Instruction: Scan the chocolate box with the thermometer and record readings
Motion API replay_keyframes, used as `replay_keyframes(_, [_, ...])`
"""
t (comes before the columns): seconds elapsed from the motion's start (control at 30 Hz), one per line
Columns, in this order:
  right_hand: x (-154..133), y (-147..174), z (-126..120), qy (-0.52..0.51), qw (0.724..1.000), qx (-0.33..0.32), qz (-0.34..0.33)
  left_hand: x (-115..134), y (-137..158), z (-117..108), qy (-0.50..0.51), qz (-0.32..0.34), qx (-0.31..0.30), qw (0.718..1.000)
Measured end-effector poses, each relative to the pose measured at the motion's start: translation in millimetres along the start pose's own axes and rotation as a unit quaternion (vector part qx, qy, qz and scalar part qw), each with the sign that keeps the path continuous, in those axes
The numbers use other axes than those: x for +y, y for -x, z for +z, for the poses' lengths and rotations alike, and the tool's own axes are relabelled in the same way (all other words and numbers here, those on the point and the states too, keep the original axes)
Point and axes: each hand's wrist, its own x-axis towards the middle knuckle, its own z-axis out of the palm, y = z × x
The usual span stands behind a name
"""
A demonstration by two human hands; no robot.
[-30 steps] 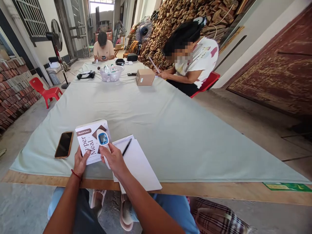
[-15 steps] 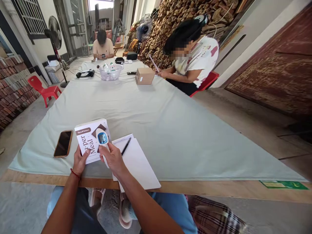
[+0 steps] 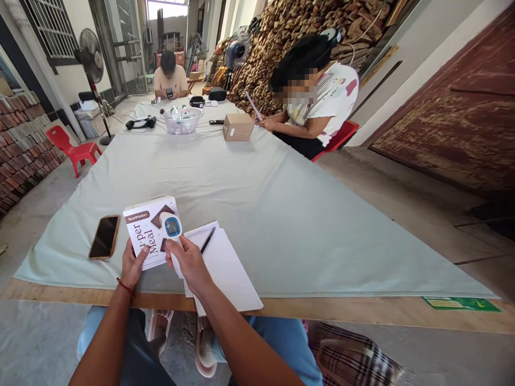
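White box (image 3: 147,230) pinned at near bench edge by left hand (image 3: 132,266), fingers pressed on it. Thermometer (image 3: 172,236) gripped by right hand (image 3: 188,262), fingers wrapped round handle; long axis pointed away, head over box.

a long worktop (image 3: 362,308) of bare wood at its near edge is covered by a pale green cloth (image 3: 257,182). on the cloth near the front lie a phone (image 3: 104,237), a white box (image 3: 147,231) and a white notebook (image 3: 225,268) with a black pen (image 3: 208,240) on it. farther along stand a clear bowl (image 3: 183,121), black headphones (image 3: 140,123) and a cardboard box (image 3: 238,127).
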Motion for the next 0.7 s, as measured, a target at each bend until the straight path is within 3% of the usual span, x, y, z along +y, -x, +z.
replay_keyframes(0.13, [-13, 14, -22, 0.030, 0.999, 0.006, -0.021, 6, -3, -5, 0.003, -0.036, -0.018, 0.999])
replay_keyframes(0.3, [-25, 35, -68, 0.094, 0.993, 0.055, -0.033, 20, -7, -16, 0.000, -0.101, -0.042, 0.994])
replay_keyframes(0.47, [-26, 51, -102, 0.120, 0.983, 0.133, -0.027, 25, -27, -16, -0.065, -0.047, 0.009, 0.997])
replay_keyframes(0.7, [-26, 58, -125, 0.132, 0.974, 0.182, -0.028, 0, -92, 3, -0.127, 0.033, 0.120, 0.984])
